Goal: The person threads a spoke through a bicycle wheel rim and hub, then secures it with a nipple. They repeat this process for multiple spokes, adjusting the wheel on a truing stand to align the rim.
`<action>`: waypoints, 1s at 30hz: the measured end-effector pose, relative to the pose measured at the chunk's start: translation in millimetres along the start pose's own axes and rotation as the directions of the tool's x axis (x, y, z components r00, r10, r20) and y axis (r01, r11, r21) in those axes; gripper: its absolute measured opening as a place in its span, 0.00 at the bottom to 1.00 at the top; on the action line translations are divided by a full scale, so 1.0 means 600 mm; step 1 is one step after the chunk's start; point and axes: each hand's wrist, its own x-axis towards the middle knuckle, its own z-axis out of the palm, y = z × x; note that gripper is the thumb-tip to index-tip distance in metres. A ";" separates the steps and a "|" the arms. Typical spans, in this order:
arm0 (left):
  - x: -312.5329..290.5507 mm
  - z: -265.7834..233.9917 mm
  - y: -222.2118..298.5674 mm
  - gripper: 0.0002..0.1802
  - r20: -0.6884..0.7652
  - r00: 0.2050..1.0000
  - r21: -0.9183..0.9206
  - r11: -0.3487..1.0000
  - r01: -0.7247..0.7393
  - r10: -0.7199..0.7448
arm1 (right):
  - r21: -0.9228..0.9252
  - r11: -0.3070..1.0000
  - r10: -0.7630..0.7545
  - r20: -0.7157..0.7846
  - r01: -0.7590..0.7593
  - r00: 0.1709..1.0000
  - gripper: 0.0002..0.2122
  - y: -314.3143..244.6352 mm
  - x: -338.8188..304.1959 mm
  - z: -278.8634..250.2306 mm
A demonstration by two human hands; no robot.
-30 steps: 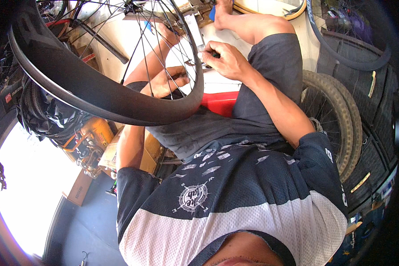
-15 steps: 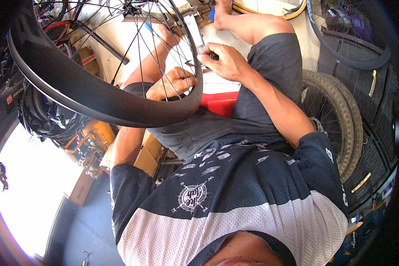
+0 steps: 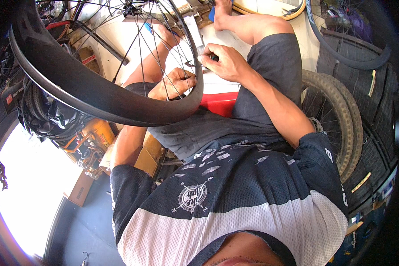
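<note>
Bicycle wheel (image 3: 106, 95): black deep-section rim with thin steel spokes, held across the person's lap above the grey shorts (image 3: 235, 119), its near arc sweeping from upper left to the knees. Judged light for its size; rim stiff, spokes springy and easily bent or knocked out of tension, rim surface smooth and likely to slide. Best held at the rim, not by single spokes.

Left hand (image 3: 172, 83): inside the wheel, curled loosely among the spokes close to the rim's inner face, fingers bent and resting on or around a spoke; exact hold unclear.

Right hand (image 3: 224, 62): closed in a pinch on a small dark tool (image 3: 213, 56) at a spoke near the rim.

Beyond: red seat edge (image 3: 219, 104) under the legs; knobby-tyred wheel (image 3: 334, 119) at the right; further tyres stacked against the far right.
</note>
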 end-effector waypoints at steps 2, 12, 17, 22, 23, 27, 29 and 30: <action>-0.006 0.004 0.003 0.21 -0.008 1.000 0.001 1.000 0.018 -0.018 | -0.002 1.000 0.010 0.008 -0.010 1.000 0.16 0.002 -0.001 0.001; -0.002 0.003 -0.092 0.15 -0.190 0.835 0.370 0.826 -0.426 0.516 | -0.016 1.000 -0.006 0.002 0.006 1.000 0.16 -0.005 -0.001 -0.003; -0.016 0.006 0.006 0.13 0.004 1.000 0.000 1.000 -0.019 0.019 | -0.023 0.999 -0.036 -0.012 0.036 0.999 0.15 0.001 -0.001 0.000; -0.020 0.010 -0.003 0.22 -0.039 0.998 0.031 0.999 -0.044 0.046 | -0.022 1.000 -0.004 0.003 0.004 1.000 0.15 -0.001 -0.002 0.000; -0.019 0.009 -0.006 0.24 -0.040 0.998 0.048 0.998 -0.048 0.050 | -0.020 1.000 0.003 0.006 -0.003 1.000 0.15 -0.001 -0.002 -0.001; -0.037 -0.009 -0.038 0.25 -0.143 0.989 -0.123 0.991 -0.045 0.027 | -0.028 0.999 -0.018 -0.002 0.018 1.000 0.16 -0.001 -0.002 -0.002; -0.048 -0.029 -0.042 0.25 -0.206 0.976 -0.346 0.938 -0.001 -0.075 | -0.021 0.999 -0.036 -0.018 0.035 0.999 0.16 -0.001 -0.002 -0.003; -0.056 -0.034 -0.038 0.23 -0.269 0.949 -0.312 0.947 0.076 -0.165 | -0.027 0.999 -0.036 -0.019 0.035 0.999 0.16 -0.001 -0.003 -0.004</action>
